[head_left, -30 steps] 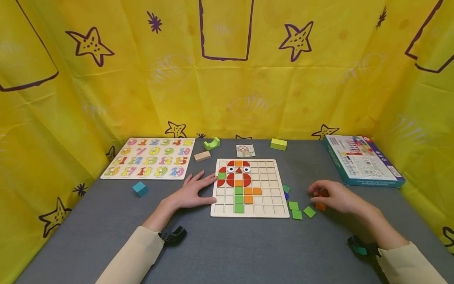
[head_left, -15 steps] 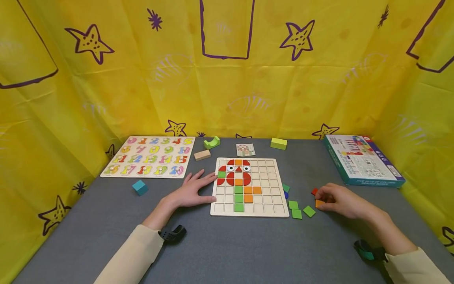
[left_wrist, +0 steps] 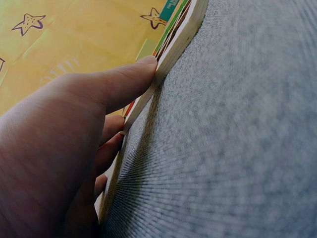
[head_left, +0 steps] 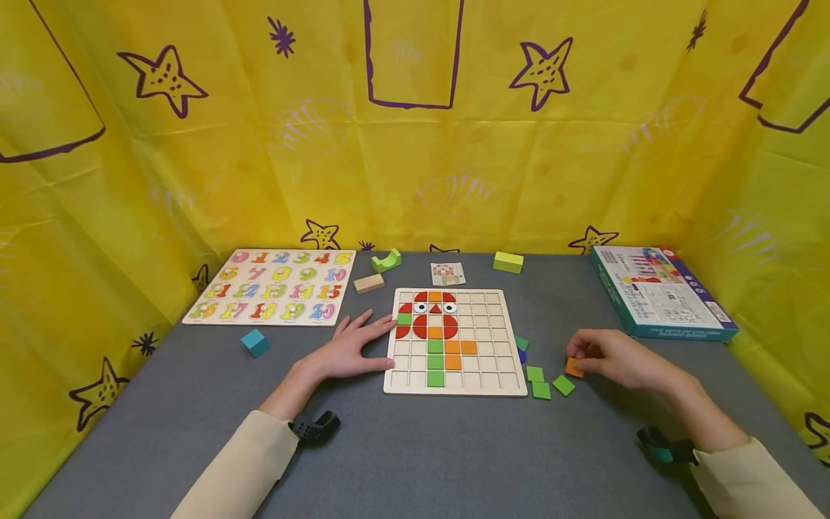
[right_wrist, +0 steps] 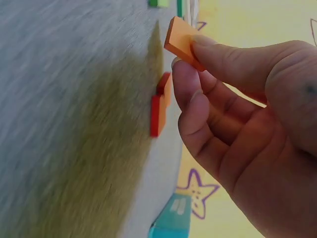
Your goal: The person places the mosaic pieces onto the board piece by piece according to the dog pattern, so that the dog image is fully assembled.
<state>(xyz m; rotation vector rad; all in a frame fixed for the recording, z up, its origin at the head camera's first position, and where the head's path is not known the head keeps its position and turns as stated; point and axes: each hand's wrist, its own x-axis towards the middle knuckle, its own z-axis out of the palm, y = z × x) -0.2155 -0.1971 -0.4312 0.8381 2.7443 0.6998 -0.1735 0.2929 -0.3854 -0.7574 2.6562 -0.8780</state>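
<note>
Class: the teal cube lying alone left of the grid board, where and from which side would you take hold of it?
Grip the teal cube by two opposite upright faces, coming from above. It sits flat on the grey table with open space around, so thumb and finger fit on either side.

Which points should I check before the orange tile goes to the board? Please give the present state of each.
1. Right hand pinches the orange tile: ok.
2. Tile is lifted off the table: ok.
3. Left hand rests against the board edge: ok.
4. Free cells remain in the board: ok.
5. Which cell the tile belongs in: cannot tell.
6. Green tiles lie between hand and board, pass above them: ok.
</note>
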